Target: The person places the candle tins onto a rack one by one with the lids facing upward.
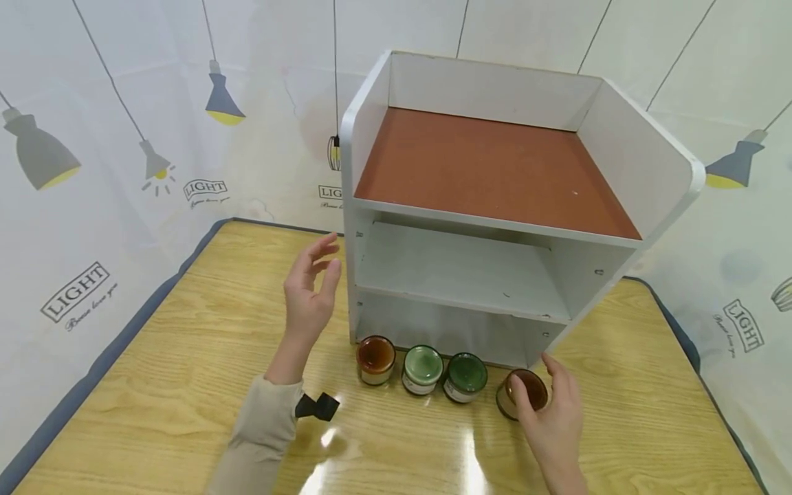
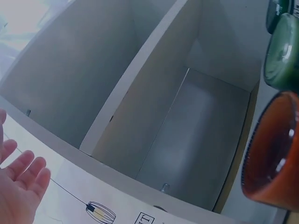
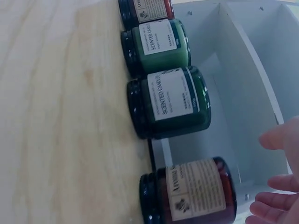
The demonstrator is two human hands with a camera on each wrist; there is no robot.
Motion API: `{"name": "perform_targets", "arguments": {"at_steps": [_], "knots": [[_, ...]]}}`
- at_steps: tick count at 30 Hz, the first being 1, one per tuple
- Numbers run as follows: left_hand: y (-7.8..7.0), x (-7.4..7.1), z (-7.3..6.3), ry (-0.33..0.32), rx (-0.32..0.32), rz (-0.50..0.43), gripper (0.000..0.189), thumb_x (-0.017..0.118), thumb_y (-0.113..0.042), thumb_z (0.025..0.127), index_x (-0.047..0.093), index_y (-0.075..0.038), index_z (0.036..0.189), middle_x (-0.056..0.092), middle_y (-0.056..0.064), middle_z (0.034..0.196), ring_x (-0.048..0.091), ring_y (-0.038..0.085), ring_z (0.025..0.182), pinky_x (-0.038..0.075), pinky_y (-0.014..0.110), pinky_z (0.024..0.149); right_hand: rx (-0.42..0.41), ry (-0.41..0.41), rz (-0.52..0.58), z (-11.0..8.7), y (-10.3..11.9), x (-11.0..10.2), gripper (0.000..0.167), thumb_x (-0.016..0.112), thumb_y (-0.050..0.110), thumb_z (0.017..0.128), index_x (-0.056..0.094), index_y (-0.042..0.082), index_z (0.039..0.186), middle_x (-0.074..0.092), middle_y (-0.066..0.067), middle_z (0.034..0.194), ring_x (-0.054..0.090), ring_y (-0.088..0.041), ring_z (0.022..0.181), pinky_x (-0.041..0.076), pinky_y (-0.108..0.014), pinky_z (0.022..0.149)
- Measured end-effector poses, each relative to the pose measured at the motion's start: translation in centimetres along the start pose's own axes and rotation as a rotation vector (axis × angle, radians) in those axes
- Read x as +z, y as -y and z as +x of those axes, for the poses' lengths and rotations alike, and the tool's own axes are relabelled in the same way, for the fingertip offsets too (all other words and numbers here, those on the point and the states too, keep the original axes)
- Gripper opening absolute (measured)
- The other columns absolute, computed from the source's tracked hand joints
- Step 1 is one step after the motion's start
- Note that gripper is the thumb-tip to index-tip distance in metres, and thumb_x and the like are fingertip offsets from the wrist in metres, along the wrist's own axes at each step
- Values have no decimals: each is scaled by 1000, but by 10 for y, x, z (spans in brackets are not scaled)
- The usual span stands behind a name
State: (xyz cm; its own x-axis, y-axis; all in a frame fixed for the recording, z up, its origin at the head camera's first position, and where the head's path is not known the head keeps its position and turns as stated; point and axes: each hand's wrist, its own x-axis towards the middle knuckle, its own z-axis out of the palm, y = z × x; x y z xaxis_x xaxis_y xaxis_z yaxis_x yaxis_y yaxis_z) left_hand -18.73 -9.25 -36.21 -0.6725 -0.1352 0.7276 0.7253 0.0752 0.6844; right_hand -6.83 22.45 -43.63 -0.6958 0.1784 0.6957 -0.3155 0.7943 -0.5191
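Several scented candle jars stand in a row before a small white shelf unit (image 1: 464, 265), dark lids down on the table. From the left come an amber candle (image 1: 375, 361), a light green candle (image 1: 423, 368), a dark green candle (image 1: 466, 375) and, a little apart, a brown candle (image 1: 533, 392). My right hand (image 1: 553, 416) hovers over the brown candle, fingers spread; the right wrist view shows a gap between the fingertips and its label (image 3: 198, 189). Beside the unit's left wall, my left hand (image 1: 311, 292) is raised with relaxed fingers, holding nothing.
The unit has an open top with a reddish-brown panel (image 1: 489, 168) and two compartments divided by a shelf board (image 1: 464, 302). It stands on a wooden table (image 1: 185, 357). Behind hangs a pale cloth (image 1: 272, 89) printed with lamps. A black strap (image 1: 318, 407) sits at the left wrist.
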Motion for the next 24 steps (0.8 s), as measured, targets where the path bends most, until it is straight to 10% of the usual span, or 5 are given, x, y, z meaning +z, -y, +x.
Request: {"name": "perform_targets", "arguments": {"at_steps": [9,24], "knots": [[2,4,16,123,-85,-134,38,49,3,93,44,10,130,52,12,128,50,20,114,45,29,94,137,56,-7,-10,-9,-2,62,79,-4,66,49,-15,120,55,-29,105,50,-35,94,37,-27,71],[2,7,28,143,-106,-177,37,46,2,95,44,12,131,54,16,123,51,16,110,45,25,92,418,227,52,-21,-20,-2,79,85,5,64,44,-11,129,56,-25,113,54,-30,98,36,-5,71]]}}
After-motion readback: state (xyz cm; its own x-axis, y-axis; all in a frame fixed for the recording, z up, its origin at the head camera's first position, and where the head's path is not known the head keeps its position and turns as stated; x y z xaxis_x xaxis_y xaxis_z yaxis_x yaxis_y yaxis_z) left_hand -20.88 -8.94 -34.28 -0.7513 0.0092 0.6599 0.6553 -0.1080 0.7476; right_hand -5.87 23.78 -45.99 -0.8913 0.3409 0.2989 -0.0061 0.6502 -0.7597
